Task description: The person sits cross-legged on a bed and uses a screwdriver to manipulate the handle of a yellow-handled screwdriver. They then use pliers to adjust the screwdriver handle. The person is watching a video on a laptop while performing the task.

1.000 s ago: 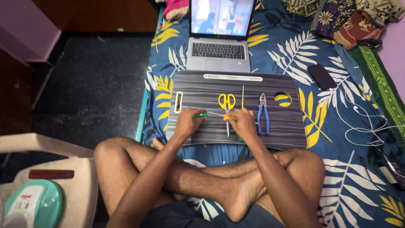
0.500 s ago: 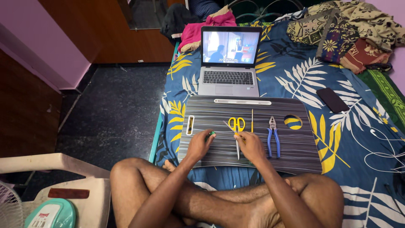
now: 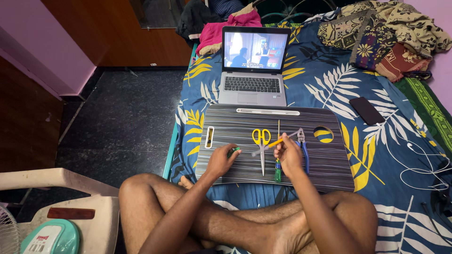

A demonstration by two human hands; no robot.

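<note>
Yellow-handled thin tool (image 3: 281, 140), prob a small screwdriver, is pinched between thumb and fingertips of the right hand (image 3: 288, 156). It's lifted off the board, tip angled up-right toward the head of the blue-handled pliers (image 3: 304, 149). Left hand (image 3: 220, 161) rests on the striped grey lap board (image 3: 235, 120), fingers curled shut round a small green piece (image 3: 234, 150); can't tell what it is, mostly hidden. On the board, L to R: yellow scissors (image 3: 262, 141), green-handled screwdriver (image 3: 278, 170) lying just under the right hand w/ shaft pointing away, then the pliers. Judgement: step in hand is mid-handling of the yellow tool, one tool up and the rest laid out in a row. Any set-down needs a free lane; the gap betw scissors and pliers is tight and already holds the green-handled driver, so watch the tip near the plier jaws. Open laptop (image 3: 254, 70) sits beyond the board, dark phone (image 3: 365, 110) and white earphone cable (image 3: 414, 157) off to the right on the leaf-print sheet (image 3: 329, 80).
</note>
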